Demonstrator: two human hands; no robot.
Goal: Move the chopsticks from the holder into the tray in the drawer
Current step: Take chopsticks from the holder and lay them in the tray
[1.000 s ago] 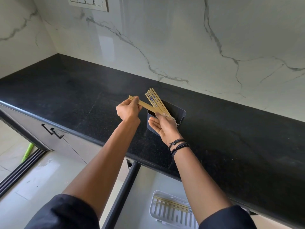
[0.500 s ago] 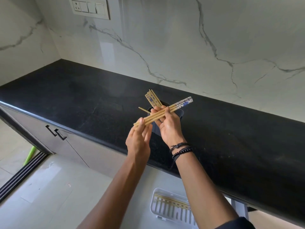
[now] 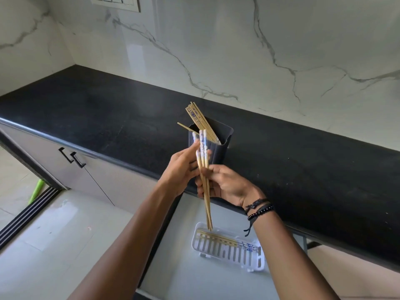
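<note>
A dark holder point(image 3: 218, 152) stands on the black counter point(image 3: 303, 161) with several wooden chopsticks point(image 3: 198, 119) leaning out of it. My right hand point(image 3: 225, 186) grips a bunch of chopsticks point(image 3: 206, 198) held nearly upright, thin ends down, patterned ends up. My left hand point(image 3: 184, 164) touches the patterned upper ends with its fingertips. The thin tips hang just above the white slotted tray point(image 3: 257, 259) in the open drawer point(image 3: 194, 278). A few chopsticks point(image 3: 227, 240) lie along the tray's far side.
Marble wall behind the counter, with a switch plate point(image 3: 116, 3) at top left. Grey cabinet doors with black handles point(image 3: 72, 158) sit to the left, below the counter edge. A green object point(image 3: 35, 190) lies on the floor at far left.
The bunch in my right hand has swung from lying level above the holder to nearly upright and moved down toward the drawer. My left hand shifted from the thin ends to the patterned ends.
</note>
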